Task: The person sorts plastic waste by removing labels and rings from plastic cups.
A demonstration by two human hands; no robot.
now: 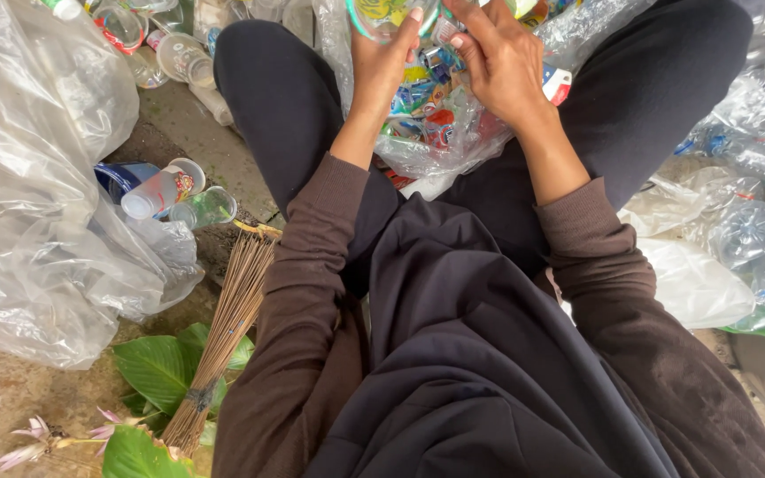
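Note:
My left hand [381, 66] grips a clear plastic cup [382, 16] with a printed lid at the top edge of the view. My right hand [499, 57] rests its fingers against the same cup from the right, thumb and fingers curled at its rim. Both hands hover over a clear plastic bag [453, 133] full of colourful peeled labels and lids, which sits between my knees. I wear brown long sleeves and dark clothing, and the cup is partly cut off by the frame.
A large clear plastic sack [37, 204] lies at the left, with loose plastic cups [166, 188] beside it. A stick broom [227, 327] and green leaves [157, 367] lie on the ground. Crushed clear bottles [754, 150] pile up at the right.

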